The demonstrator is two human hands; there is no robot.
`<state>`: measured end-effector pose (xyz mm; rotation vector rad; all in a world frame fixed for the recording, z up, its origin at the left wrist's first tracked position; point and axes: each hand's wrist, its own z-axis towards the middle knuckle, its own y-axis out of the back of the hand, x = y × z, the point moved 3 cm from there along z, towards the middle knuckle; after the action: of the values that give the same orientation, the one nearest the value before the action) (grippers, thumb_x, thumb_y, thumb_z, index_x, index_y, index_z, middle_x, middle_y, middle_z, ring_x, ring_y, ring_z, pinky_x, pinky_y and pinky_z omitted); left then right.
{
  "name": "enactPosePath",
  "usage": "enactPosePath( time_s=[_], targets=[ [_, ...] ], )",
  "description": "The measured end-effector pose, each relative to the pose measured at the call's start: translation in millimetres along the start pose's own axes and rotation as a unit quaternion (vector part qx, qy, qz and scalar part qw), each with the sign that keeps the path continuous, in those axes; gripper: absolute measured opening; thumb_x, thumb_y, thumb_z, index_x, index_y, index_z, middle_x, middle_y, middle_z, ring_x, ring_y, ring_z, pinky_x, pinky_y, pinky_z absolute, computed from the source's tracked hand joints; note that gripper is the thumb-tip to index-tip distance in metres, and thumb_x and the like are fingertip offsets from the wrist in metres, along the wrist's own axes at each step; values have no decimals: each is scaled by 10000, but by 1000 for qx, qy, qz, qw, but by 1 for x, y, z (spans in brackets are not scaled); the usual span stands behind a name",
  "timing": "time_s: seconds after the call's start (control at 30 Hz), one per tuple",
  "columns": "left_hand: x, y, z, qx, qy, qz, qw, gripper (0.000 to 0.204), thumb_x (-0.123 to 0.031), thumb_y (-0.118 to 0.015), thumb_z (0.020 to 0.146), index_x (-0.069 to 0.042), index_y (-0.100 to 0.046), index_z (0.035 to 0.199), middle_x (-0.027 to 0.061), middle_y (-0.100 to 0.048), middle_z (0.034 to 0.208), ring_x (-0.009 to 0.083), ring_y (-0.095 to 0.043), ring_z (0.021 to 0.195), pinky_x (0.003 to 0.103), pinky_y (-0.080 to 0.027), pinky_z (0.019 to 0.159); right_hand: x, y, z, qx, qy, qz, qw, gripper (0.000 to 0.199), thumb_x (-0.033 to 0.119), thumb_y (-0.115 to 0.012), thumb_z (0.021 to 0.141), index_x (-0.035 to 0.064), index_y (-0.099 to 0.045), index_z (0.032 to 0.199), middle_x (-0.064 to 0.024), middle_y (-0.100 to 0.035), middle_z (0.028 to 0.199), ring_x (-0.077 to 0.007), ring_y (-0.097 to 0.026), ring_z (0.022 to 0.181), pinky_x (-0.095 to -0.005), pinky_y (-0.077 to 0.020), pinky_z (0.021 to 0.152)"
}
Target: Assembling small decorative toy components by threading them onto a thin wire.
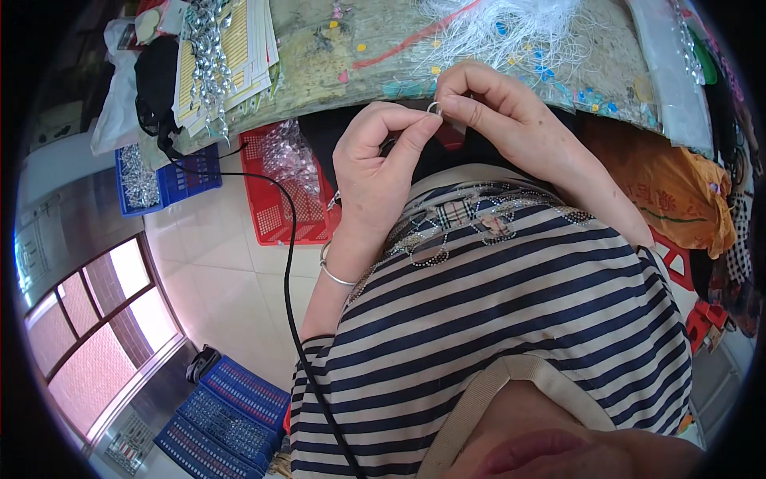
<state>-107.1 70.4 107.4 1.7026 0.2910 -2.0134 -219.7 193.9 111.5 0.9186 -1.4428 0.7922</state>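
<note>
Currently pinches a thin white loop [433, 106] with the left grip [373, 172], thumb and forefinger brought together at the tips, and takes the loop's other side with the right grip [511, 112], thumb pressed to the curled forefinger. Holds it between the two, just beside the near edge of the counter [311, 72]. Cannot tell thread from fine ring at this size. Wears a silver bangle [339, 279] on the left forearm and a striped shirt [511, 303]. Has farther back on the counter a tangle of white threads [519, 32], a red strip [419, 37] beside it and small blue pieces [547, 73] nearby. Has, at the counter's left end, silver foil strands [209, 68] lying over printed sheets [251, 56], near a black pouch [155, 80]. Shows lower down a red basket [271, 227] with shiny clear packets [294, 152], a blue basket [191, 172] to its left and, to the right, an orange bag [674, 188]. Trails a black cable [290, 239] past the left forearm.
</note>
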Motion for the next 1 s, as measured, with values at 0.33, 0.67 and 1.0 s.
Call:
enactPosePath(
  time_s=[0.33,0.67,1.0],
  targets=[
    [5,-3,-1,22,199,-203,958,87,-75,-652,843,2,-662,882,33,-639,793,77,-550,710,204,-422,650,7,-1,5,-37,143,-104,984,88,83,-538,919,20,-598,932,-26,-508,929,-82,-506,791,-207,-429,690],
    [7,-1,-3,-23,146,-135,980,71,-35,-652,834,-6,-662,898,29,-644,837,71,-573,762,197,-447,699,15,9,-5,-85,169,-196,962,121,84,-579,895,23,-649,972,-40,-546,938,-120,-544,861,-238,-443,740],
    [7,-5,-1,-9,25,-36,999,59,-8,-672,805,5,-658,860,46,-637,828,83,-569,737,210,-456,669,15,2,-9,-91,192,-259,942,91,26,-624,844,5,-663,923,-68,-541,869,-148,-568,732,-242,-461,624]
  ],
)
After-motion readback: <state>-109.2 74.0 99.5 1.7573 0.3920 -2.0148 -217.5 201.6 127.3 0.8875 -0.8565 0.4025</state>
